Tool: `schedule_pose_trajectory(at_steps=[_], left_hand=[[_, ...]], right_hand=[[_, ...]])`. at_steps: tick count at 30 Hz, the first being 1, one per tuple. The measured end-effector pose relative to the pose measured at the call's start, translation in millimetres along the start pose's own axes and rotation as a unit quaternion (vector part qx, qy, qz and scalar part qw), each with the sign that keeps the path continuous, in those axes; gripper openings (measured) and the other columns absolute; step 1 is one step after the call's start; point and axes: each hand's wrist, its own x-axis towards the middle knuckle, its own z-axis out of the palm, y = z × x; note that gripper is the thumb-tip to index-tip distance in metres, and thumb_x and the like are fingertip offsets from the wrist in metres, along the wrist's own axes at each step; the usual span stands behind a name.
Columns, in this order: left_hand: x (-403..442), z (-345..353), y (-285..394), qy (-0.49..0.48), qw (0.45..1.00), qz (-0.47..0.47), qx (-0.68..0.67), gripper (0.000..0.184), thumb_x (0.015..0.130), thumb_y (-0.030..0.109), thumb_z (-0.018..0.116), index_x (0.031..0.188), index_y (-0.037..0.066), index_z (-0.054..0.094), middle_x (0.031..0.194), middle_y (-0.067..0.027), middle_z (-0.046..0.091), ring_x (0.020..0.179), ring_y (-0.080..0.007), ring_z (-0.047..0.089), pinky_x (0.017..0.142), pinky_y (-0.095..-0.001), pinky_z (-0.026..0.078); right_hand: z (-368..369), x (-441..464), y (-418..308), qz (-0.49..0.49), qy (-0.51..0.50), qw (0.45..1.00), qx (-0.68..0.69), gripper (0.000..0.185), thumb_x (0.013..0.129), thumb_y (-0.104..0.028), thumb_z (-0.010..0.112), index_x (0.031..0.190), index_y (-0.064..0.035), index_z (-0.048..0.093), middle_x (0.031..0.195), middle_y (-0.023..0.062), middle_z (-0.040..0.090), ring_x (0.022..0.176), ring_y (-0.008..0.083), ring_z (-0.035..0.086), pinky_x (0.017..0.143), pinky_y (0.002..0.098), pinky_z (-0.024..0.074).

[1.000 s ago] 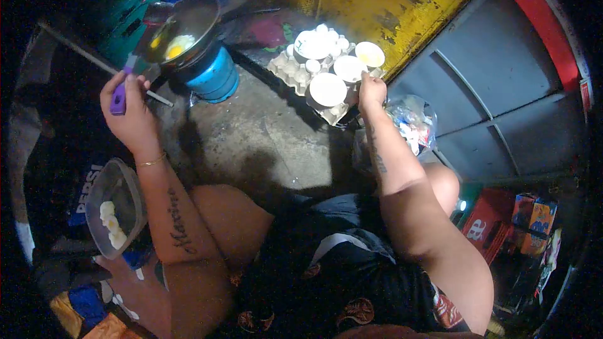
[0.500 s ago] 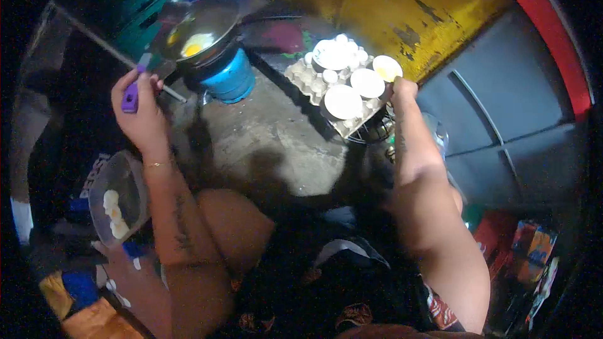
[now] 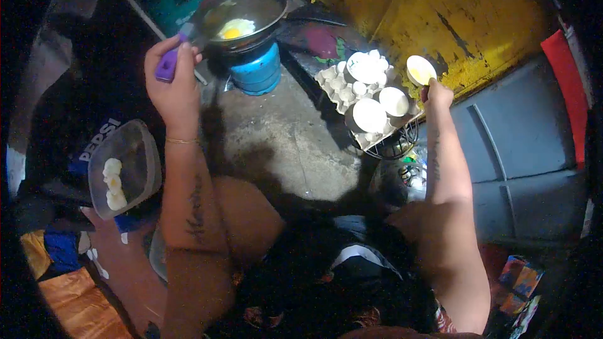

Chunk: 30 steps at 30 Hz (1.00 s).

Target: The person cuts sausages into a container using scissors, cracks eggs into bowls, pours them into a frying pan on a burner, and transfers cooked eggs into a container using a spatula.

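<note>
My left hand (image 3: 174, 85) is closed round the purple handle (image 3: 167, 66) of a utensil, its far end near the pan. In the dark pan (image 3: 267, 9) an egg with a yellow yolk (image 3: 237, 29) lies on a blue stove (image 3: 256, 70). My right hand (image 3: 438, 95) grips the edge of a small white bowl (image 3: 421, 71) with yellow content, tilted beside the egg tray. On the grey carton tray (image 3: 339, 91) stand two white bowls (image 3: 369, 116), (image 3: 394, 102) and a white dish (image 3: 364, 67) among several eggs.
A clear plastic container (image 3: 141, 150) with several cooked egg pieces (image 3: 114, 183) is at the left. A plastic bag (image 3: 402, 182) lies below the wire rack (image 3: 399, 144). A yellow panel (image 3: 490, 12) and a grey panel (image 3: 496, 138) stand behind and at the right.
The view has shifted, so the scene sits further right. My right hand has lifted the small bowl from the tray's edge. My left hand still holds the purple handle.
</note>
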Motion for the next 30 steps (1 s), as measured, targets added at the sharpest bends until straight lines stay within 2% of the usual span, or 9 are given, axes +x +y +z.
schedule_pose_trajectory(at_steps=[10, 12, 14, 16, 21, 23, 27, 29, 30], left_hand=[[4.3, -5.8, 0.1, 0.017, 1.000, -0.012, -0.009, 0.017, 0.091, 0.003, 0.065, 0.107, 0.001, 0.060, 0.093, -0.0080, 0.065, 0.081, -0.0136, 0.065, 0.073, -0.0262, 0.056], [4.5, -9.0, -1.6, 0.014, 1.000, -0.019, -0.015, 0.016, 0.090, 0.002, 0.065, 0.106, 0.002, 0.061, 0.096, -0.0060, 0.064, 0.083, -0.0125, 0.065, 0.074, -0.0253, 0.056], [5.0, -10.9, -3.1, 0.013, 0.999, -0.028, -0.010, 0.016, 0.090, 0.002, 0.065, 0.106, 0.003, 0.061, 0.096, -0.0049, 0.063, 0.082, -0.0121, 0.064, 0.073, -0.0250, 0.055], [5.1, -10.9, -2.6, 0.014, 0.999, -0.036, -0.020, 0.017, 0.090, 0.002, 0.065, 0.106, 0.003, 0.061, 0.095, -0.0050, 0.064, 0.080, -0.0112, 0.064, 0.073, -0.0248, 0.054], [9.9, -20.9, -16.5, -0.019, 0.999, 0.006, 0.049, 0.017, 0.091, 0.003, 0.065, 0.107, 0.003, 0.061, 0.091, -0.0062, 0.066, 0.077, -0.0116, 0.065, 0.072, -0.0255, 0.054], [12.7, -26.5, -27.8, -0.029, 0.996, 0.048, 0.062, 0.017, 0.090, 0.003, 0.066, 0.106, 0.004, 0.061, 0.093, -0.0058, 0.066, 0.079, -0.0119, 0.064, 0.073, -0.0256, 0.054], [14.9, -33.3, -26.8, -0.022, 0.999, -0.008, 0.035, 0.017, 0.088, 0.002, 0.067, 0.104, 0.004, 0.062, 0.099, -0.0058, 0.065, 0.086, -0.0125, 0.062, 0.078, -0.0264, 0.052], [17.4, -37.2, -22.2, -0.014, 0.999, -0.030, 0.001, 0.017, 0.086, 0.002, 0.067, 0.102, 0.004, 0.063, 0.105, -0.0054, 0.063, 0.098, -0.0131, 0.059, 0.088, -0.0271, 0.046], [18.8, -39.0, -24.0, -0.009, 1.000, -0.022, 0.011, 0.017, 0.086, 0.002, 0.068, 0.102, 0.004, 0.063, 0.104, -0.0054, 0.064, 0.097, -0.0131, 0.059, 0.088, -0.0270, 0.047]], right_hand=[[105.6, -45.8, -75.2, -0.106, -0.168, 0.963, -0.184, 0.015, 0.087, -0.012, 0.061, 0.087, 0.0029, 0.060, 0.067, 0.0105, 0.061, 0.050, 0.0170, 0.056, 0.042, 0.0292, 0.0434], [130.6, -62.6, -85.1, -0.124, -0.213, 0.929, -0.275, 0.031, 0.080, -0.030, 0.061, 0.081, -0.0017, 0.073, 0.071, 0.0099, 0.071, 0.062, 0.0173, 0.068, 0.062, 0.0307, 0.0544], [165.0, -83.9, -96.5, -0.123, -0.216, 0.919, -0.305, 0.031, 0.080, -0.030, 0.061, 0.082, -0.0013, 0.073, 0.072, 0.0093, 0.072, 0.065, 0.0177, 0.069, 0.066, 0.0313, 0.0548], [206.1, -83.2, -91.0, -0.126, -0.255, 0.941, -0.181, 0.012, 0.084, -0.007, 0.063, 0.088, 0.0038, 0.061, 0.070, 0.0087, 0.060, 0.052, 0.0162, 0.055, 0.043, 0.0279, 0.0438], [281.4, -127.4, -101.2, -0.069, -0.263, 0.930, -0.249, 0.015, 0.086, -0.011, 0.062, 0.092, 0.0024, 0.063, 0.079, 0.0109, 0.063, 0.065, 0.0195, 0.063, 0.055, 0.0311, 0.0518], [307.3, -134.6, -93.0, -0.183, -0.281, 0.885, -0.322, 0.020, 0.087, -0.016, 0.062, 0.093, 0.0023, 0.064, 0.079, 0.0105, 0.065, 0.069, 0.0216, 0.065, 0.062, 0.0330, 0.0532], [353.3, -141.8, -82.0, -0.211, -0.315, 0.844, -0.379, 0.027, 0.085, -0.023, 0.064, 0.102, -0.0032, 0.068, 0.091, 0.0083, 0.071, 0.077, 0.0206, 0.067, 0.073, 0.0342, 0.0530], [360.6, -174.3, -84.0, -0.042, -0.310, 0.916, -0.252, 0.023, 0.083, -0.023, 0.068, 0.100, -0.0080, 0.072, 0.092, 0.0072, 0.072, 0.076, 0.0189, 0.067, 0.072, 0.0346, 0.0533], [368.7, -174.9, -80.1, -0.093, -0.316, 0.891, -0.313, 0.023, 0.082, -0.023, 0.069, 0.099, -0.0079, 0.072, 0.090, 0.0070, 0.072, 0.075, 0.0191, 0.066, 0.071, 0.0345, 0.0531]])
